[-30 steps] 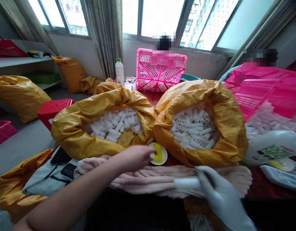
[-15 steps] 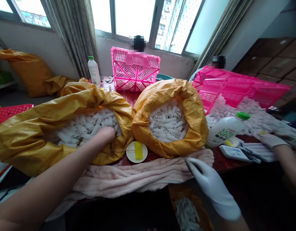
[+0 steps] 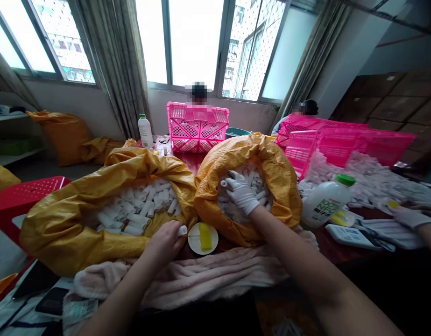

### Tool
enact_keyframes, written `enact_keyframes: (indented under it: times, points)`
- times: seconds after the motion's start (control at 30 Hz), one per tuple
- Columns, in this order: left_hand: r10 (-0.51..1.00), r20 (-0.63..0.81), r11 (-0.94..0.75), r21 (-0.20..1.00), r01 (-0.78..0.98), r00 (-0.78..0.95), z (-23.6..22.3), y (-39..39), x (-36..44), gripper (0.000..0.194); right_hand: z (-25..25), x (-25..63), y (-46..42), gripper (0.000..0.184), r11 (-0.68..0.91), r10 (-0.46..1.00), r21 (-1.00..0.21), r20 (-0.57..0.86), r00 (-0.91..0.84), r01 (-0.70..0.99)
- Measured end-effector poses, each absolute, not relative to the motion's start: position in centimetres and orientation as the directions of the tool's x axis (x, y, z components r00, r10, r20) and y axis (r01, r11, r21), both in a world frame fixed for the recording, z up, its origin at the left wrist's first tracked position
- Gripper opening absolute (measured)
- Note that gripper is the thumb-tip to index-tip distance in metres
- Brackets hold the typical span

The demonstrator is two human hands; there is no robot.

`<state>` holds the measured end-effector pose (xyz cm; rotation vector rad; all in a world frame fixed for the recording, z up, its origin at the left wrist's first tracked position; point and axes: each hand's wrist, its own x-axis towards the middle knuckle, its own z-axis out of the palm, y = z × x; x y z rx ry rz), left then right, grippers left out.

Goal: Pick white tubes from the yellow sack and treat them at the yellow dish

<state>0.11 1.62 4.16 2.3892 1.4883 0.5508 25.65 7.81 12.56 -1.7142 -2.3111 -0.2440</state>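
My bare left hand (image 3: 166,240) is closed around a short white plastic tube (image 3: 182,230), beside a small round dish (image 3: 193,245). A yellow pad (image 3: 205,236) lies in the dish, and a thin stick (image 3: 191,235) reaches from it toward my fingers; whether I grip the stick is hidden. Over the right yellow sack (image 3: 285,186), my white-gloved right hand (image 3: 242,192) pinches another small white tube (image 3: 224,184) at its fingertips. Many similar tubes (image 3: 145,200) fill the left yellow sack (image 3: 57,228).
A pink towel (image 3: 215,280) runs along the table's front edge. To the right stand a green-capped bottle (image 3: 327,200) and a white box-shaped item (image 3: 351,236). A co-worker's gloved hand (image 3: 411,217) works near a pile of tubes (image 3: 379,182). Pink baskets (image 3: 197,128) stand behind.
My left hand has come out of the left sack with a tube, toward the dish. My right hand has moved from the towel's edge up into the right sack's opening. The view has shifted.
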Motion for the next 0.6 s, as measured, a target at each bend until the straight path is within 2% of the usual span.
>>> enact_keyframes:
  times: [0.07, 0.1, 0.17, 0.2, 0.27, 0.4, 0.5, 0.6]
  points:
    - [0.891, 0.183, -0.454, 0.400, 0.797, 0.415, 3.0, 1.7, 0.2, 0.014, 11.8, 25.5, 5.5, 0.029, 0.407, 0.864, -0.274, 0.425, -0.270, 0.871]
    - [0.894, 0.171, -0.447, 0.393, 0.804, 0.414, 2.5, 1.7, 0.3, 0.014, 11.1, 25.1, 4.2, 0.029, 0.473, 0.852, -0.424, 0.442, -0.279, 0.772]
    - [0.900, 0.139, -0.433, 0.388, 0.814, 0.412, 1.9, 1.9, 0.3, 0.012, 9.0, 24.1, 2.0, 0.027, 0.530, 0.848, -0.652, 0.402, -0.345, 0.543]
    - [0.902, 0.124, -0.427, 0.387, 0.817, 0.413, 1.7, 2.0, 0.4, 0.012, 7.8, 23.4, 1.2, 0.027, 0.513, 0.853, -0.701, 0.353, -0.384, 0.496]
    - [0.906, 0.110, -0.418, 0.384, 0.823, 0.409, 1.3, 2.2, 0.5, 0.011, 5.5, 22.5, 0.8, 0.027, 0.476, 0.871, -0.699, 0.290, -0.396, 0.533]
    - [0.915, 0.120, -0.401, 0.374, 0.837, 0.385, 0.5, 2.6, 0.7, 0.014, 2.6, 22.2, 2.7, 0.029, 0.458, 0.889, -0.548, 0.296, -0.349, 0.701]
    - [0.924, 0.134, -0.383, 0.372, 0.846, 0.359, 0.1, 2.7, 0.9, 0.015, 1.7, 22.9, 3.9, 0.030, 0.511, 0.859, -0.508, 0.277, -0.430, 0.693]
    - [0.926, 0.152, -0.378, 0.361, 0.852, 0.346, 0.1, 2.6, 1.1, 0.015, 1.0, 23.5, 3.8, 0.034, 0.602, 0.792, -0.507, 0.280, -0.542, 0.617]
